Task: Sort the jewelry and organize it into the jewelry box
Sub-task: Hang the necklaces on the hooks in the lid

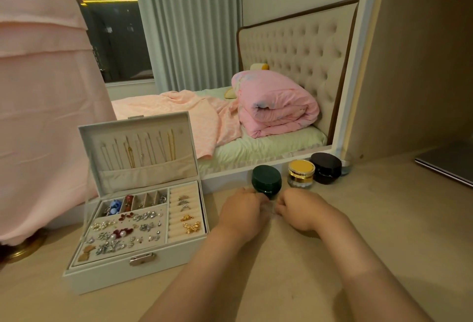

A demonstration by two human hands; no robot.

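A white jewelry box (107,274) stands open on the left of the wooden tabletop. Its raised lid (139,151) holds several hanging necklaces. The tray holds earrings, brooches and several rings in the ring rolls (185,215). To the right of the box, my left hand (243,215) and my right hand (300,213) meet with curled fingers over something small and pale (273,210) between them. What that small thing is cannot be made out. The hands sit just in front of a dark green jar (266,181).
A gold-lidded jar (301,172) and a black jar (326,167) stand behind the hands, against a mirror (281,40) that reflects a bed. A pink fabric lampshade (46,91) rises at the left. A grey flat device (450,163) lies at the right edge.
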